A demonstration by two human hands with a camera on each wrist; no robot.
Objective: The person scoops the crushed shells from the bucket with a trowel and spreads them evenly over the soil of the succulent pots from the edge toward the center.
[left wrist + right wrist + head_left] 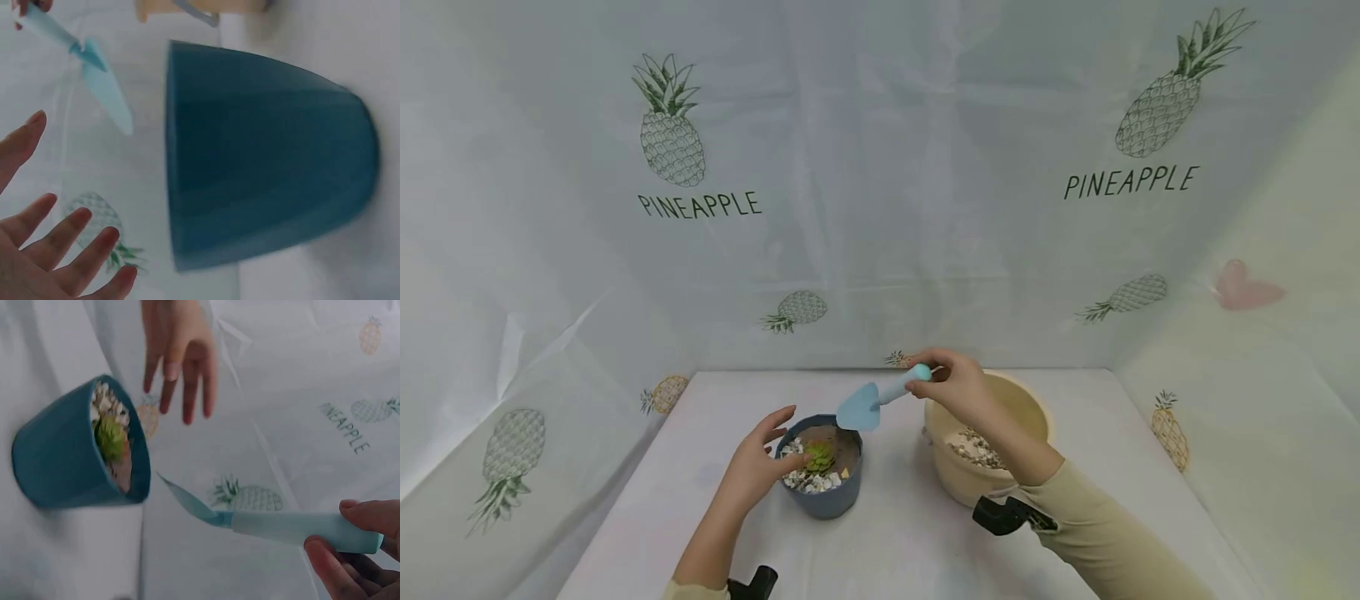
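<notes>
A dark blue pot (pixel 822 502) stands on the table and holds a green succulent (pixel 820 456) with white pebbles (pixel 823 482) around part of it. My right hand (pixel 953 388) grips the handle end of a light blue trowel (pixel 281 526), whose blade (pixel 859 408) hangs tilted over the pot's far right rim. In the left wrist view the trowel's blade (pixel 106 94) is apart from the pot. My left hand (pixel 758 462) hovers over the pot's left side, its fingers spread and holding nothing; the same hand (pixel 181 356) shows above the pot in the right wrist view.
Right of the pot stands a larger cream bucket (pixel 955 483) with pebbles (pixel 976 450) inside, partly hidden by my right forearm. The white table (pixel 887 550) is bordered by hanging cloth (pixel 880 208) printed with pineapples at the back and sides.
</notes>
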